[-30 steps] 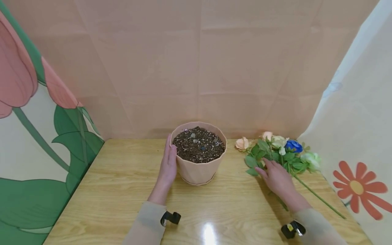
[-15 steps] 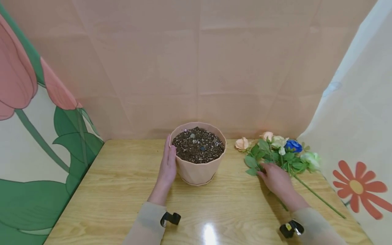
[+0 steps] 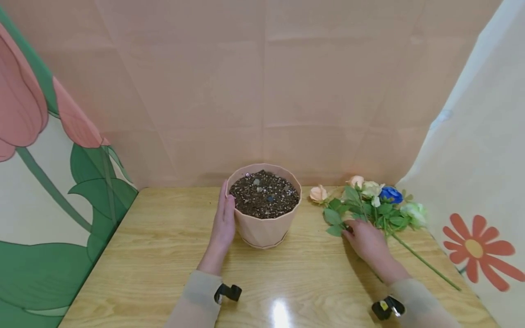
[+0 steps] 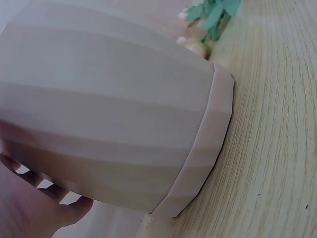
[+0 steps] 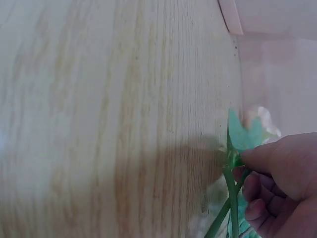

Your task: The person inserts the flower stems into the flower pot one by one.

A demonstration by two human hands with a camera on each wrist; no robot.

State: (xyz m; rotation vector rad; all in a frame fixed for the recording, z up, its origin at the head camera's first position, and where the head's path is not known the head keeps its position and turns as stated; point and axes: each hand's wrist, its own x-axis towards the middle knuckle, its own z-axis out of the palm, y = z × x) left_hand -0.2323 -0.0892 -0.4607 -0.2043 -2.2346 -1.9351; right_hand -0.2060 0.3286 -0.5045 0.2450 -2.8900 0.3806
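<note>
Head view from above, facing forward and down; wrist views close, turned sideways, all sharing flowers point(image 3: 368, 208), tabletop point(image 3: 311, 264)

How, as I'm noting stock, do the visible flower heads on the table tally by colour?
Peach flower heads: 2
Cream flower head: 1, counting the pale piece below as its petal
Blue flower head: 1
Pale green flower head: 1
Total: 5 visible

no readable text, no legible numbers
</note>
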